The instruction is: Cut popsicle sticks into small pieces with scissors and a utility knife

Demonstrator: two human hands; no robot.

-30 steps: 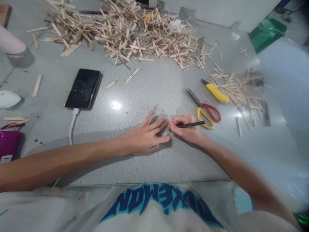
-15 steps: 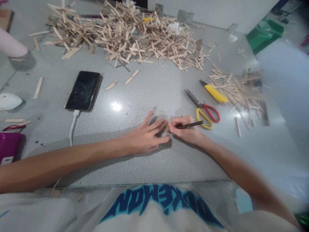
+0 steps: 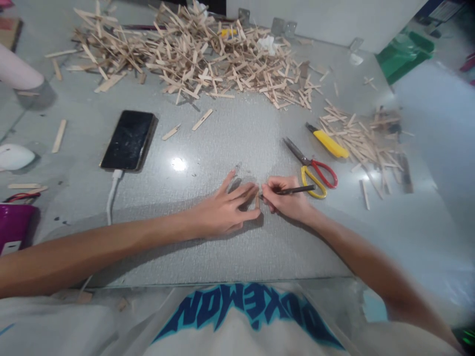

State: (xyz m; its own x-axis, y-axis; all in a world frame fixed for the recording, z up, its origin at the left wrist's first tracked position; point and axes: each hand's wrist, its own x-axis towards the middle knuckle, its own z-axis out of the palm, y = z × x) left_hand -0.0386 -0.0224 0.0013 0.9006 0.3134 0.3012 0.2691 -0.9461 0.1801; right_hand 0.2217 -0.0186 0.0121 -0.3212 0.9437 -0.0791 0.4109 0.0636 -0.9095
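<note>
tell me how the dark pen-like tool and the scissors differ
The dark pen-like tool is gripped in the right hand, while the scissors lie on the table. The tool is one slim, straight shaft; the scissors have two looped handles. The tool looks dark along its visible length, whereas the scissors have greyish blades with one red and one yellow loop. Both are right of the left hand.

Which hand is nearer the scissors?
Right. The right hand, holding a dark pen, is just left of the scissors; the left hand is farther left, beyond the right hand.
</note>
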